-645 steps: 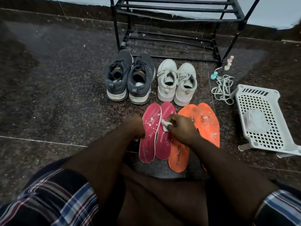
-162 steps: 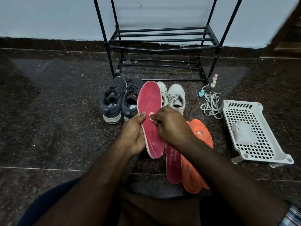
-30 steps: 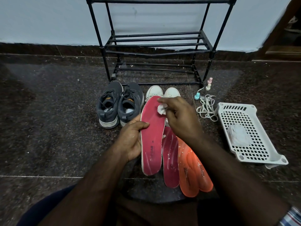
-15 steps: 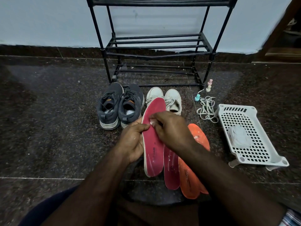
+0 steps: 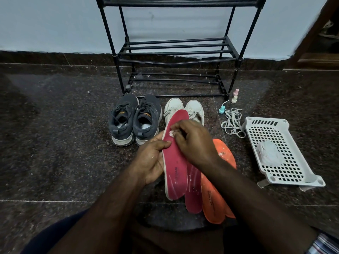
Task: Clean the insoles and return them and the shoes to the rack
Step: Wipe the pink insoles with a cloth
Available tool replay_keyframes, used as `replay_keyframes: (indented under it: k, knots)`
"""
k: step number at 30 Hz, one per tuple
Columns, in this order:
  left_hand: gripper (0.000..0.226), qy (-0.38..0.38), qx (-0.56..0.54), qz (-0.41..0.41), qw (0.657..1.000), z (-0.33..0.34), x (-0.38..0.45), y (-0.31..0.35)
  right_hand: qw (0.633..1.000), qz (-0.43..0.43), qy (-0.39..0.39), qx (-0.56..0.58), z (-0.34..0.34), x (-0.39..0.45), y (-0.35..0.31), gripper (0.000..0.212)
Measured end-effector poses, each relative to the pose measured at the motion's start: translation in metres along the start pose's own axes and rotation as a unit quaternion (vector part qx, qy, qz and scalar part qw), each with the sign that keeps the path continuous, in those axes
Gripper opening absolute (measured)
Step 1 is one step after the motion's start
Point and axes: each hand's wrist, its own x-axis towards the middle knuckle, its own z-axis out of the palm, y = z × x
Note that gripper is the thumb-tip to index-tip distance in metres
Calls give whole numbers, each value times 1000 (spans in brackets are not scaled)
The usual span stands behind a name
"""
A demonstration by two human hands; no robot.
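**A:** Head view. What do your hands hold, and what can slip?

**B:** Your left hand (image 5: 153, 158) grips the raised red insole (image 5: 175, 162) along its left edge, thumb curled over the top face. Your right hand (image 5: 194, 142) pinches a small white wad (image 5: 171, 133) between curled fingers (image 5: 180, 133) and presses it on the upper part of that insole. The insole is thin and likely flexible; press hard near the toe while you hold it only at mid-length and it may buckle or twist out of your grip.

**A:** Head view, floor. Where do the other pieces lie?

**B:** The second red insole (image 5: 192, 193) and the orange insoles (image 5: 215, 195) lie overlapped on the floor (image 5: 55, 143), just under the raised one. White flecks show on the orange pair (image 5: 222, 153), so they look uncleaned. Residue you wipe off can fall onto them.

**A:** Head view, far side. What awaits the return?

**B:** The grey shoes (image 5: 134, 120) and white shoes (image 5: 183, 110) stand in front of the black rack (image 5: 176, 52). Loose laces (image 5: 233, 122) lie near the white basket (image 5: 282, 153); you could snag them when you carry the shoes. Mismatching insoles to shoes is a further risk.
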Motion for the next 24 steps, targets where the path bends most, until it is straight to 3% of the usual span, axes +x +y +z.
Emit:
replay_keyframes:
  k: [5, 11, 14, 20, 24]
  knots:
    - [44, -2, 8, -14, 1000, 0, 0, 1, 998, 33, 52, -4, -7, 4, 10, 14]
    - [47, -10, 20, -11, 1000, 1, -1, 0, 998, -58, 23, 12, -3, 2, -1, 13]
    - [43, -15, 59, -23, 998, 4, -4, -1, 997, -10, 77, -4, -12, 11, 10, 12]
    - [44, -7, 65, -20, 998, 8, -2, -3, 996, -88, 8, 8, 0, -4, -12, 15]
    - [46, -28, 64, -26, 997, 7, -3, -7, 996, -58, 57, -23, -4, 12, 5, 11]
